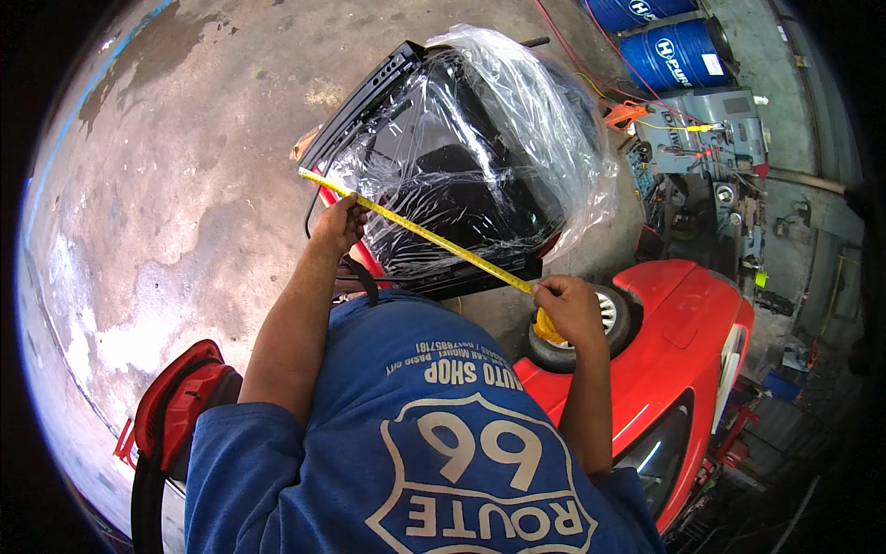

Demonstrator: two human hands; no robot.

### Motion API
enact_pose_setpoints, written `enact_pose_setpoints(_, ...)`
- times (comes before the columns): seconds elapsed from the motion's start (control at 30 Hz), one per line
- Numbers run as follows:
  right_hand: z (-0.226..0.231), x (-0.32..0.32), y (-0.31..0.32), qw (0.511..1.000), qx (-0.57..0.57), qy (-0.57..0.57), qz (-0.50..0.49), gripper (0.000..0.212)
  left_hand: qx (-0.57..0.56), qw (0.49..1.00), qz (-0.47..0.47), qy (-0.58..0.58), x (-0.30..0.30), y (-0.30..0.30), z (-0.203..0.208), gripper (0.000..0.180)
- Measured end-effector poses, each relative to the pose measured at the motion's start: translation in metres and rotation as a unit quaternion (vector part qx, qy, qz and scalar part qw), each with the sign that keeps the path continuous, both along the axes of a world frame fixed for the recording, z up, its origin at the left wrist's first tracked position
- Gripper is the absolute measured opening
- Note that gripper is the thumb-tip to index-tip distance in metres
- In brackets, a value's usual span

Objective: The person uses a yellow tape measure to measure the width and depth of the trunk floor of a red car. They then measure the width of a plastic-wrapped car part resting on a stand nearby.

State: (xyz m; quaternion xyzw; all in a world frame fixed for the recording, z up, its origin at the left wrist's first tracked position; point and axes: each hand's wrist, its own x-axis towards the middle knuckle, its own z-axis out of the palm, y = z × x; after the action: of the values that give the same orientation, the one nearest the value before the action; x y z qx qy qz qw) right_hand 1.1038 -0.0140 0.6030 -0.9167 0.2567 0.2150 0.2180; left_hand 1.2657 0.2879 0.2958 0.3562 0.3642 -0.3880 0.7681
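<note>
A yellow tape measure [434, 238] is stretched slantwise across the near side of a large black panel [480, 175], which looks like a car hatch with dark glass. Loose clear plastic film [544, 111] covers much of that panel. My left hand [341, 224] pinches the tape's blade a short way from its free end, which sticks out past the fingers to the upper left. My right hand [570, 305] is closed on the tape's other end. Below its fingers shows a yellow shape [546, 326], perhaps the tape's case, partly hidden by the hand.
To the right stands a red car [674, 323] with a wheel [609, 314] close to my right hand. Blue drums [678, 54] and a grey machine [697, 129] stand at the far right, with hoses nearby. A red-and-black object [189, 397] is beside my left elbow.
</note>
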Motion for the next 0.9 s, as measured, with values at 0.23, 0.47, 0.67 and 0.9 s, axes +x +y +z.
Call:
enact_pose_setpoints(0.23,0.000,-0.004,-0.001,1.000,0.020,0.010,-0.001,0.030,0.006,1.000,0.000,-0.002,0.001,0.001,0.003,0.022)
enact_pose_setpoints(0.47,-0.007,-0.012,-0.001,0.997,0.072,0.025,-0.019,0.023,0.025,1.000,0.007,0.006,-0.001,-0.001,0.008,0.022)
enact_pose_setpoints(0.67,-0.008,-0.013,0.000,0.996,0.079,0.026,-0.038,0.024,0.027,1.000,-0.007,-0.006,-0.001,0.000,0.006,0.023)
enact_pose_setpoints(0.9,-0.005,-0.012,0.001,0.997,0.064,0.028,-0.027,0.024,0.029,0.999,-0.015,-0.009,-0.001,-0.001,0.008,0.022)
